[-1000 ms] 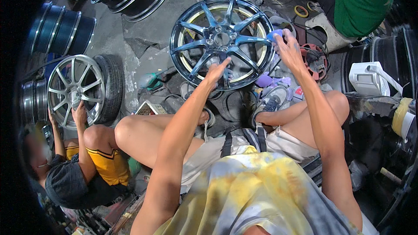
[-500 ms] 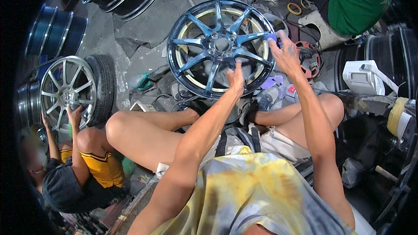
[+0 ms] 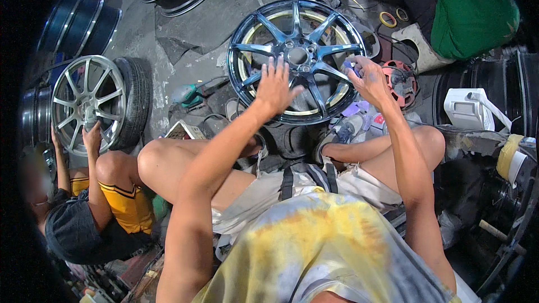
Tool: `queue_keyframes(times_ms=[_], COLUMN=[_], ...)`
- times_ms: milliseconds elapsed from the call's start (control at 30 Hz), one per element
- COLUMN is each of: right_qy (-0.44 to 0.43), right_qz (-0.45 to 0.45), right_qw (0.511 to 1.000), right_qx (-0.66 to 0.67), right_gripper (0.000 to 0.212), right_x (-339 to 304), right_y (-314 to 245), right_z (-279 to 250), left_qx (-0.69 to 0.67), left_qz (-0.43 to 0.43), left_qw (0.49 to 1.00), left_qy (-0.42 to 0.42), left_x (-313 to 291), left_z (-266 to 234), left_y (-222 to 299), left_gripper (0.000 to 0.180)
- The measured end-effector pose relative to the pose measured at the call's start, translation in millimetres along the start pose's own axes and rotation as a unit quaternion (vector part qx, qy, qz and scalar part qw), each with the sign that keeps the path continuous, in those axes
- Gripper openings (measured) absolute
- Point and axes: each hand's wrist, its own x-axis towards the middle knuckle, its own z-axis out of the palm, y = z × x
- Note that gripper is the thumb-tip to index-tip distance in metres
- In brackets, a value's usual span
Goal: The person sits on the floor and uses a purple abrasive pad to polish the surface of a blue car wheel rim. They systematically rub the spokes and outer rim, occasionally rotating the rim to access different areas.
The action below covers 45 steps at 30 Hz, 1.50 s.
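A dark blue, glossy alloy wheel rim [image 3: 297,4] with several spokes lies in front of me, its bare hub facing up. My left hand [image 3: 275,88] is over its lower-left spokes, fingers spread, holding nothing. Whether its fingertips touch the spokes I cannot tell. At the rim's right edge, my right hand [image 3: 369,81] pinches a small piece of purple sandpaper [image 3: 350,69] by the end of a spoke. The hand partly hides this piece. More purple sheets [image 3: 356,109] lie below, near my right foot.
On the left a co-worker's hands hold a silver wheel [image 3: 87,101] beside a tire [image 3: 136,101]. A green power tool [image 3: 188,95] with a cord lies between. A person in green [image 3: 474,19] sits far right, near tape rolls [image 3: 388,19] and a red reel [image 3: 400,81]. A white box [image 3: 467,109] stands right.
My left hand has moved left and up from the lower spokes, and its fingers have spread. My right hand has dropped slightly along the rim's edge with the sandpaper. The view has shifted a little.
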Motion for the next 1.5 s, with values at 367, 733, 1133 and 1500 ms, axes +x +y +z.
queue_keyframes(times_ms=[367, 733, 1133, 1500], right_qy=[-0.016, -0.049, -0.1, -0.122], right_qz=[-0.032, -0.034, -0.028, -0.012], right_qw=[0.998, 0.996, 0.992, 0.988], right_qx=[-0.042, -0.069, -0.076, -0.092], right_gripper=[0.027, 0.026, 0.027, 0.026], right_x=[-9.2, -9.4, -9.8, -10.5], right_y=[17.9, 18.3, 19.4, 20.7], right_z=[3.7, 2.5, 5.3, 8.1], left_qx=[-0.112, -0.046, -0.015, 0.015], left_qz=[0.235, 0.204, 0.087, -0.128], left_qw=[0.964, 0.977, 0.992, 0.986], left_qy=[-0.054, 0.042, 0.085, -0.107], left_x=[-58.8, -24.0, -14.4, 16.3], left_z=[-4.8, 12.5, 19.4, -24.1], left_y=[78.6, 22.5, -28.6, -11.0], left_gripper=[0.079, 0.086, 0.09, 0.102])
